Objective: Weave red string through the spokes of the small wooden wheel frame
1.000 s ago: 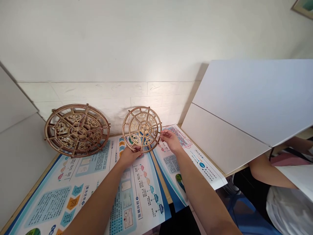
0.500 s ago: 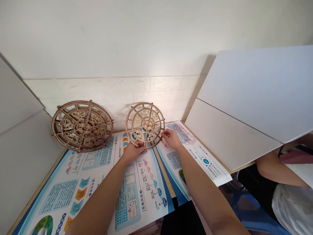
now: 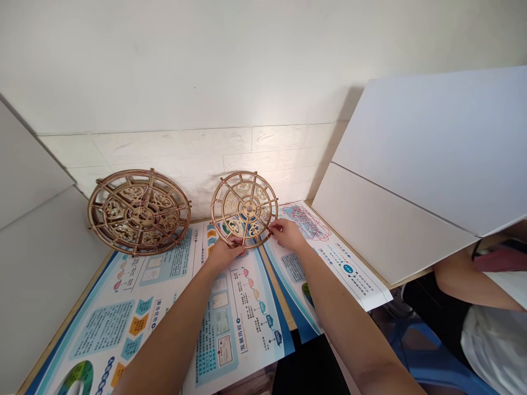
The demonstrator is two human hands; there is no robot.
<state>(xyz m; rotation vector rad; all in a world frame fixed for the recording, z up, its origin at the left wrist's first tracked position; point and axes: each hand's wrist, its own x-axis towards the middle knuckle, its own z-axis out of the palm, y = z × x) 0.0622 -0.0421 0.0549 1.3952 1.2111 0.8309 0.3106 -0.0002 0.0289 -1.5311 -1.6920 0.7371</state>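
Wheel (image 3: 249, 215) of brown openwork, with pegs around its rim and scrolled cut-outs about its hub, tilts upright near the back of the table (image 3: 281, 288), between the person's two hands and in front of the wall (image 3: 242, 82). At its lower edge, the left hand (image 3: 226, 254) is closed around the rim, thumb and fingers gripping it. By the lower right rim, the right hand (image 3: 288, 235) has its fingertips bent in and touching; whether they have closed on the edge or on something thin, I cannot tell. Well apart to the left, a larger layered wheel stack (image 3: 142, 215) of similar openwork leans towards the wall. Printed sheets (image 3: 164, 299) cover much of the tabletop, and a red tangle (image 3: 315, 226) shows on the right one. White panels (image 3: 382, 219) flank both sides; beyond the right panel are another person's arm (image 3: 473, 282) and a blue stool (image 3: 436, 359).
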